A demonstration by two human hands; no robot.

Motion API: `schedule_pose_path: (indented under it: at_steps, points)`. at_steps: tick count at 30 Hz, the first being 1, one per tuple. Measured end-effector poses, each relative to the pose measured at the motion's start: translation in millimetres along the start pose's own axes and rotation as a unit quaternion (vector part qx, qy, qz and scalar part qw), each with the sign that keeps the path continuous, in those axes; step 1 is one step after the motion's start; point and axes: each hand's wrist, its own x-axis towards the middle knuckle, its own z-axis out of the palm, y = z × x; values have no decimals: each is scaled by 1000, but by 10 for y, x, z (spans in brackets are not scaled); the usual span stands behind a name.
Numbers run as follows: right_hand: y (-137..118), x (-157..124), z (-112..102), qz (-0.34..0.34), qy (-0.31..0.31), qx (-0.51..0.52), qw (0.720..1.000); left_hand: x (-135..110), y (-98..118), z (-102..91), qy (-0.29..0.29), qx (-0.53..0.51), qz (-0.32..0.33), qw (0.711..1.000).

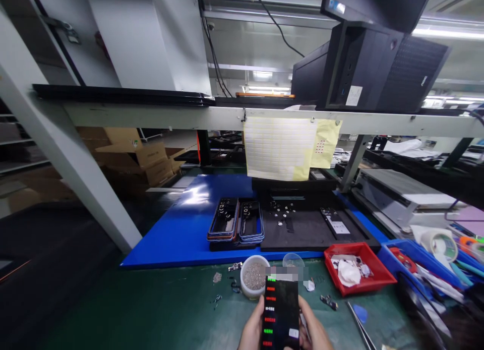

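A smartphone (281,309) is held upright between my two hands at the bottom of the view, its dark screen lit with lines of green, red and white text. My left hand (252,328) is closed around its left edge. Along the right edge, my right hand (314,328) grips it too, with a thumb low on the screen. Just beyond the phone stands a round white tub (246,288) full of tiny metal pieces, probably screws. A clear round lid or dish (293,260) lies partly behind the phone's top. Small parts (235,285) are scattered left of the tub.
Two stacks of phone frames (223,234) stand on a blue mat (166,239). Beside them a black tray (302,241) carries small bits and a phone body (336,224). To the right are a red bin (361,284), a blue bin (419,274) and tweezers (361,325). A shelf beam (151,118) crosses above.
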Motion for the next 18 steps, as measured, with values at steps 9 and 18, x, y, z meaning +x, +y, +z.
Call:
schedule_pose_path:
  at_steps: [9,18]
  points:
    - [66,81,-34,56,47,66,995,25,-63,72,69,8,4,998]
    - [-62,20,54,-4,62,22,998,84,-96,-46,6,-32,-26,999]
